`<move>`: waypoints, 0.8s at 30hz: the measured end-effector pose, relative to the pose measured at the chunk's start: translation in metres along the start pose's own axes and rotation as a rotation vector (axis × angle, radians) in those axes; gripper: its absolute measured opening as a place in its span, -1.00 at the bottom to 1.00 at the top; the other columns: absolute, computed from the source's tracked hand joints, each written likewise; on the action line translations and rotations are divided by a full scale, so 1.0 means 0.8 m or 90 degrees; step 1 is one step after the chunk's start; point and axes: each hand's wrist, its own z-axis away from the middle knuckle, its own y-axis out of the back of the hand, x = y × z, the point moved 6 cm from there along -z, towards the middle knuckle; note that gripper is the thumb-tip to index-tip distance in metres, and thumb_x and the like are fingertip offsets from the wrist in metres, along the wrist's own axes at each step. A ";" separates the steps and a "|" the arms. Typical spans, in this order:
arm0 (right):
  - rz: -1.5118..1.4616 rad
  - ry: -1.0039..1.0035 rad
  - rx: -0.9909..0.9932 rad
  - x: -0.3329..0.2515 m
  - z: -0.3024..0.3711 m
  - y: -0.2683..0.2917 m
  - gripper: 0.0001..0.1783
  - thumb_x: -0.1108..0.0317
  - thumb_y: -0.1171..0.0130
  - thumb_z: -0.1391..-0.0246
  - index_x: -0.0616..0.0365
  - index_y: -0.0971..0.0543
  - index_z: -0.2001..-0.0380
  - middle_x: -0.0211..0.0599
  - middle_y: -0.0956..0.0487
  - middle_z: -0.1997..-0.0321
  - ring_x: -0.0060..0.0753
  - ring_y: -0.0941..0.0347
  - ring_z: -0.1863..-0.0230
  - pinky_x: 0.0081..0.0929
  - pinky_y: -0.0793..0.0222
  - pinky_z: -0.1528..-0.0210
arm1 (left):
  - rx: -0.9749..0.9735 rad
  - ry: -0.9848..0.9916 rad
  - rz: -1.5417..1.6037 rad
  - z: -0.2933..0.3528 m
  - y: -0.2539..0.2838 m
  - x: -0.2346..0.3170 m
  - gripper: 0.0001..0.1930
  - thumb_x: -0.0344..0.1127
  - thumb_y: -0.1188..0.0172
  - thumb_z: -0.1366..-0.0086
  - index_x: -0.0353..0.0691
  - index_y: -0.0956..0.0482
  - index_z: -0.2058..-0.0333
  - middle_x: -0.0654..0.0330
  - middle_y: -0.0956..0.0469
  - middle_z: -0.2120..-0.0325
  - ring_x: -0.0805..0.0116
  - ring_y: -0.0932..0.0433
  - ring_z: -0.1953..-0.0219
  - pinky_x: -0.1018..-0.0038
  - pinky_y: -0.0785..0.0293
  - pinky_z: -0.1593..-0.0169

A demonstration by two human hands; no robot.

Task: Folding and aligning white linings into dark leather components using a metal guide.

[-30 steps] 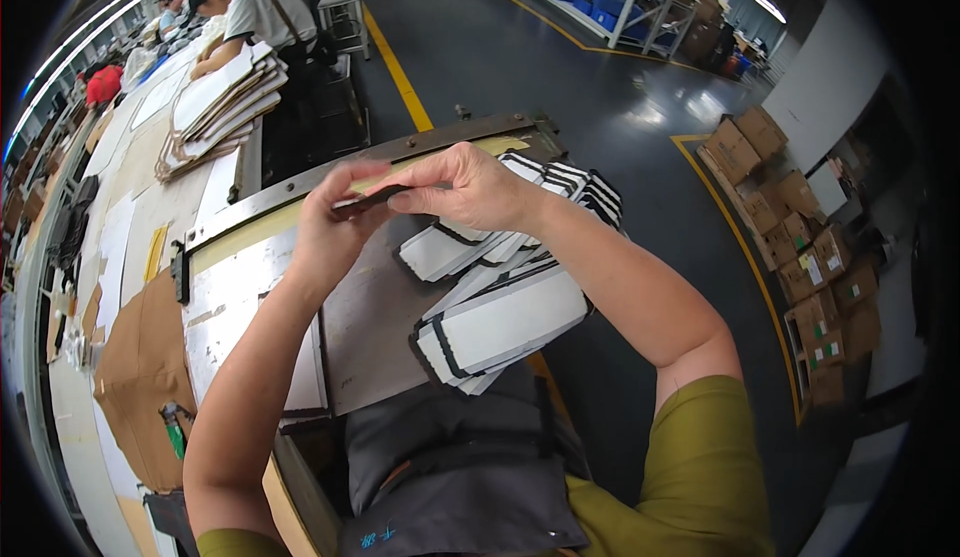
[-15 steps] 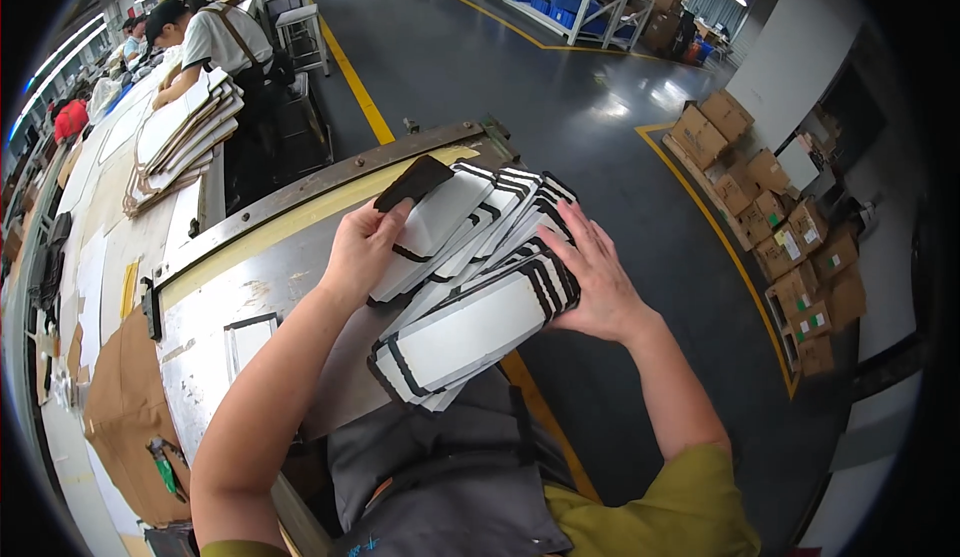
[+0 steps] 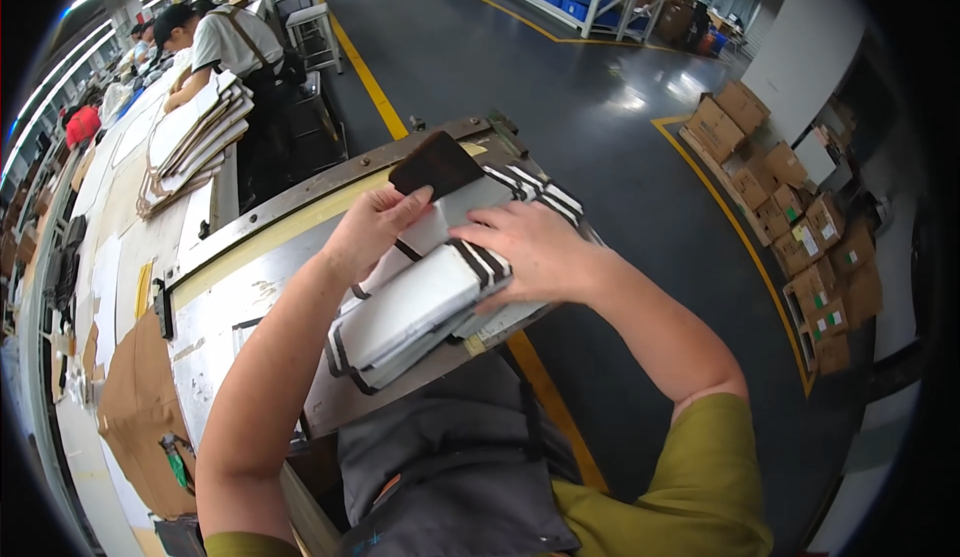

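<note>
My left hand (image 3: 375,229) pinches the near edge of a dark brown flat piece (image 3: 437,165) between thumb and fingers. Several white, long flat panels with black-edged ends lie in a stack (image 3: 410,307) in front of me. Over the right end of that stack, my right hand (image 3: 540,249) is closed, its thumb low on the near side and its fingers across the top. Beyond the hand, more black-and-white panel ends (image 3: 545,195) fan out; how they lie under it is hidden.
The work sits on a metal-topped table (image 3: 225,342) with a metal rail (image 3: 300,189) along its far edge. Brown sheet material (image 3: 140,407) lies to the left. A co-worker (image 3: 235,42) leans over stacked white panels (image 3: 195,137). Cardboard boxes (image 3: 800,247) stand at right.
My right hand has moved left and inward with the near stack of panels, which now lies closer to my left hand. The dark piece has shifted right and shows more of its face.
</note>
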 end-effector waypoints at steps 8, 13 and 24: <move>-0.122 0.048 0.075 0.003 0.000 0.070 0.09 0.01 -0.60 0.37 0.15 -0.39 -0.29 0.02 -0.45 -0.28 -0.02 -0.37 -0.30 -0.20 -0.25 -0.35 | 0.127 -0.226 -0.047 0.062 0.056 0.068 -0.70 -0.16 -0.15 -0.45 -0.31 -0.67 0.22 0.27 -0.68 0.29 0.52 -0.60 0.09 0.55 -0.46 -0.08; -0.457 0.018 0.266 -0.026 -0.075 0.086 -0.63 0.37 -0.38 -0.08 0.21 -0.65 0.03 -0.29 -0.66 0.02 -0.50 -0.56 0.06 -0.49 -0.46 -0.06 | 0.131 -0.230 -0.230 0.128 0.081 0.076 -0.70 -0.18 -0.12 -0.47 -0.33 -0.66 0.21 0.34 -0.66 0.38 0.64 -0.40 0.37 0.58 -0.40 0.20; -0.606 0.019 0.152 -0.061 -0.143 0.035 -0.85 0.44 -0.22 -0.21 0.30 -0.70 0.26 -0.38 -0.70 0.35 -0.70 -0.51 0.36 -0.66 -0.46 0.26 | 0.129 -0.220 -0.240 0.167 0.102 0.051 -0.68 -0.18 -0.03 -0.51 -0.31 -0.65 0.13 0.19 -0.72 0.28 0.47 -0.60 0.21 0.47 -0.51 -0.01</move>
